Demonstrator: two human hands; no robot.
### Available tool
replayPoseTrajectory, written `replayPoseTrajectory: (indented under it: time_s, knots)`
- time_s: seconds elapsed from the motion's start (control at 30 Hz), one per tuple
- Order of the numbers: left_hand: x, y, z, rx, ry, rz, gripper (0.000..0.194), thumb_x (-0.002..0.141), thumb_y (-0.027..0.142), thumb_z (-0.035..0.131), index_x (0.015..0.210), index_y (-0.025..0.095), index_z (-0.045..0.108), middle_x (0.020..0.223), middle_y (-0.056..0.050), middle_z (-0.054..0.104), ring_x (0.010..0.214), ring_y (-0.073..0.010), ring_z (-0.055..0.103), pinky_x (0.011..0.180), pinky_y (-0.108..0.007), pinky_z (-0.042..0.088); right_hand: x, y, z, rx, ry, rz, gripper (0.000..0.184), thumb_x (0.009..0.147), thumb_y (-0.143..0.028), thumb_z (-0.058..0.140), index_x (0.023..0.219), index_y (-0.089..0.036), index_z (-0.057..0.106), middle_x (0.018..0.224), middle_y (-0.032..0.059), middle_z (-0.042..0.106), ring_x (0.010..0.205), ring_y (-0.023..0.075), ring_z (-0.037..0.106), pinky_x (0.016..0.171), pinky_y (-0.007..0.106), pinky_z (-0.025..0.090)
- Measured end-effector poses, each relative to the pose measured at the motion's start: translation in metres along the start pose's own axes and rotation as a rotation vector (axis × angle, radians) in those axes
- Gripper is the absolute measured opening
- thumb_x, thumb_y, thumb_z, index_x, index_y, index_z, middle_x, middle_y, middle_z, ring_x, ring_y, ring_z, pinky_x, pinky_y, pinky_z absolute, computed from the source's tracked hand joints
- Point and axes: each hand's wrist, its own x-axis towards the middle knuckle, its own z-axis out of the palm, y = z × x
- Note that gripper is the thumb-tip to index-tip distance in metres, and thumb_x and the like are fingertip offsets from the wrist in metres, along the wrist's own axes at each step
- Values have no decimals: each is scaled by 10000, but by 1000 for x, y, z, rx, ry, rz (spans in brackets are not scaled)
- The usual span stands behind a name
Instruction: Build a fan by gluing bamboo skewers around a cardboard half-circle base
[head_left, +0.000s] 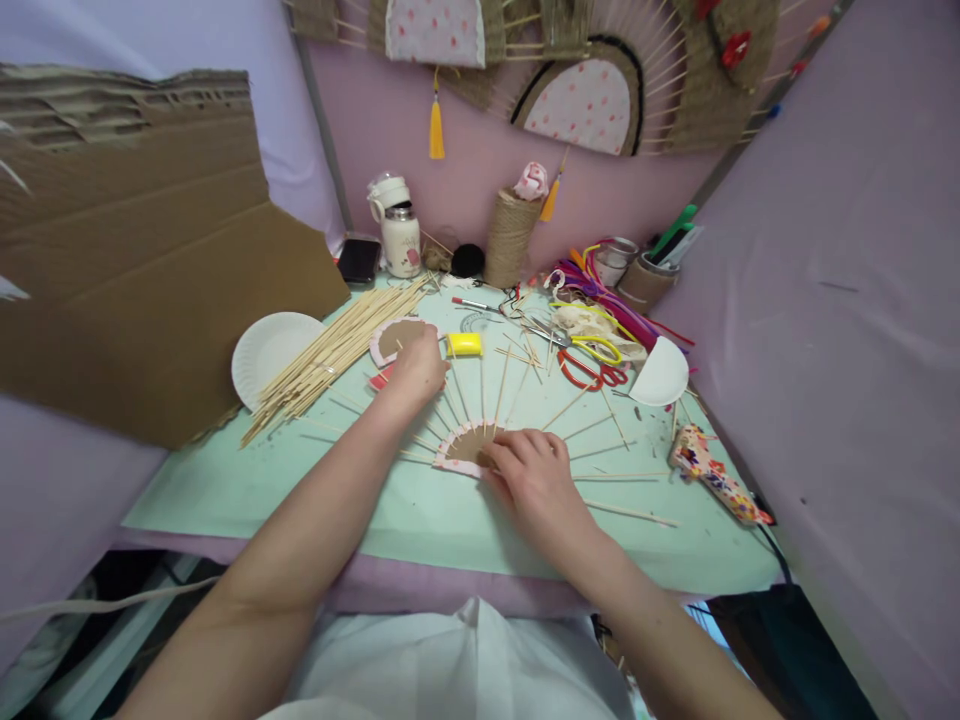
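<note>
A small cardboard half-circle [471, 442] with a pink-and-white fabric border lies on the table, with thin wooden sticks [501, 385] fanning out from it. My right hand [534, 468] grips its right part, fingers bent over the cardboard. Further back, my left hand [420, 368] is curled above the ends of the left sticks; its fingertips are mostly hidden, so what they hold does not show. Just behind it lies a second bordered cardboard piece [396, 338], partly covered. A red piece [381, 379] shows beside the left wrist, and a yellow packet [464, 344] lies right of that hand.
Left are a stick bundle [341, 350], a paper plate [262, 350] and a large cardboard sheet [150, 270]. Red scissors [592, 375], yellow-handled scissors [596, 348] and a half plate [661, 375] lie right, near a patterned glue gun [716, 475]. A bottle [401, 240] and twine roll [511, 238] stand behind.
</note>
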Motion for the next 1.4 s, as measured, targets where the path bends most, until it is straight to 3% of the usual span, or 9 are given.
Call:
replayPoseTrajectory:
  time_s: [0.13,0.37,1.4]
  knots:
    - [0,0,1,16,5,7,449,825,213,619,1239,179,449,934,-62,712,869,-216,670,685,-266,417,-5,-4,11,-18,26,-25,120,914,-208,623,1027,-223,659,1026,33,690,1033,209,525,917,381,289]
    - [-2,0,0,17,0,4,440,830,213,615,1237,159,457,975,-90,710,900,-227,672,732,-269,439,-8,-3,24,-47,59,-17,103,909,-206,636,1006,-229,664,1033,29,693,985,201,533,893,376,281]
    - [-6,-2,3,-23,-5,19,544,818,148,584,1331,143,404,1034,-142,708,1059,-260,651,834,-305,456,-6,-7,20,-82,55,7,106,935,-205,589,994,-232,673,1008,33,691,959,193,537,891,380,257]
